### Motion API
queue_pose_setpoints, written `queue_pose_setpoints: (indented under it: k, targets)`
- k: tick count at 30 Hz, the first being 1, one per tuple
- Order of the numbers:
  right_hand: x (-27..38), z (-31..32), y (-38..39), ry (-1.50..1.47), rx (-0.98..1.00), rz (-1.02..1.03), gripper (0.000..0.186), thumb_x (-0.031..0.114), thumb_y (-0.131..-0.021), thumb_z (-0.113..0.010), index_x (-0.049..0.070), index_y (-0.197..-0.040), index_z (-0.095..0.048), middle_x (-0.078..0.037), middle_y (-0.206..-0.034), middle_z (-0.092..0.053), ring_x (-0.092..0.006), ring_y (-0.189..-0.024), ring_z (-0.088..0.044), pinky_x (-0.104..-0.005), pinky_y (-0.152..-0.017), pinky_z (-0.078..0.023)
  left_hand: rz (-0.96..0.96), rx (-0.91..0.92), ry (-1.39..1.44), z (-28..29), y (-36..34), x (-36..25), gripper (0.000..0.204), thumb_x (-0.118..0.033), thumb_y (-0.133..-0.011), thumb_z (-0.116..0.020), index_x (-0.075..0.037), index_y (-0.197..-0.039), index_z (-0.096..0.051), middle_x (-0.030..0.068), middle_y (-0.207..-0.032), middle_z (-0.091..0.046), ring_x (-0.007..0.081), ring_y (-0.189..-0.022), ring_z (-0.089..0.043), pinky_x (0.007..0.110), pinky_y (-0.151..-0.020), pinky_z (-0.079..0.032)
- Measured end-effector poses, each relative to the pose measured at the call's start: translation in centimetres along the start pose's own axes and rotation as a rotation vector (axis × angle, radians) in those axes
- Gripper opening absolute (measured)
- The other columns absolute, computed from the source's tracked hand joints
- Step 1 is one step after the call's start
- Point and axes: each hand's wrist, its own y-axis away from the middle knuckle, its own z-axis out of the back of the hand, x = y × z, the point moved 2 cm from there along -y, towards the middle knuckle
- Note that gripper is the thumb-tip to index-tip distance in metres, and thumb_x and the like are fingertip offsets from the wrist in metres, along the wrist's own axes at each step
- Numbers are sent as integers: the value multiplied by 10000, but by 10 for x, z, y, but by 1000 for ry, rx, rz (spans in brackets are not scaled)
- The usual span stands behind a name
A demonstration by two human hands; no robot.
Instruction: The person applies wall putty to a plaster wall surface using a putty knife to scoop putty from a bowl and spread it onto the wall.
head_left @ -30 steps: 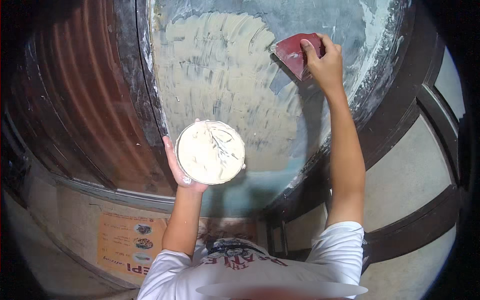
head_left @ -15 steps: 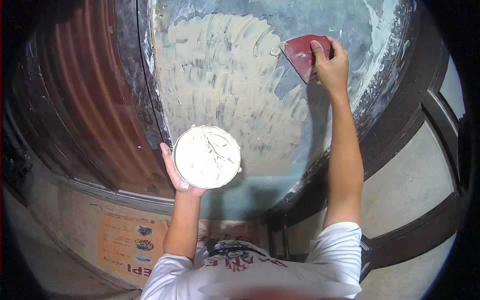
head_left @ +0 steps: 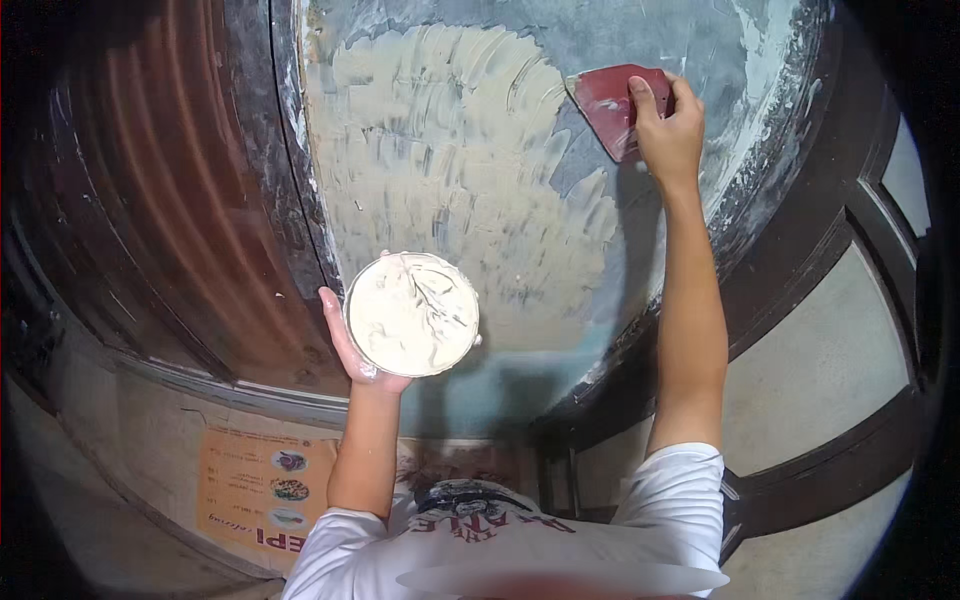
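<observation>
My right hand (head_left: 670,130) grips a dark red putty scraper (head_left: 607,105), thumb on its near face. The blade's slanting left edge lies at the right border of a cream putty layer (head_left: 430,150) on the grey wall (head_left: 600,30). Streaks and ridges run through the putty, and grey shows between them. Lower down, my left hand (head_left: 355,345) holds a round tub of cream putty (head_left: 412,315) from beneath and the left side. Smears of putty sit on the tub's rim and on that hand. Most of its fingers are hidden behind the tub.
A reddish-brown wooden panel (head_left: 180,200) stands on the left beside a dark, putty-smeared frame (head_left: 285,130). Dark wooden framing with pale panels (head_left: 820,360) curves along the right. An orange printed sheet (head_left: 240,490) lies on the floor at lower left.
My right hand and the scraper have shifted slightly right. The tub in my left hand has barely moved.
</observation>
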Motion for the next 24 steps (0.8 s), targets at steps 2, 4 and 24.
queue_pose_setpoints:
  k: [2,4,24]
  targets:
    - [1,0,6,-23,69,15,478,458,-880,-774,96,-1186,-714,-190,-1006,-640,-336,-963,-605,-422,-926,-470,-7,1,-33,2,0,-1,967,-798,-947,-369,-59,-1570,-363,168,-1565,-452,397,-1404,-459,626,-1136,-383]
    - [4,-7,17,-13,75,69,459,448,-887,-767,73,-1147,-722,-198,-1021,-650,-331,-966,-603,-441,-941,-440,-25,-9,-51,3,-1,-2,970,-797,-948,-370,-50,-1567,-365,167,-1563,-454,389,-1399,-465,605,-1140,-388]
    - [0,-9,8,-20,30,-59,504,474,-873,-767,99,-1203,-705,-193,-1049,-653,-343,-1046,-591,-471,-1009,-404,24,45,-36,-1,2,1,960,-779,-955,-388,-14,-1533,-417,173,-1542,-485,385,-1376,-497,569,-1150,-390]
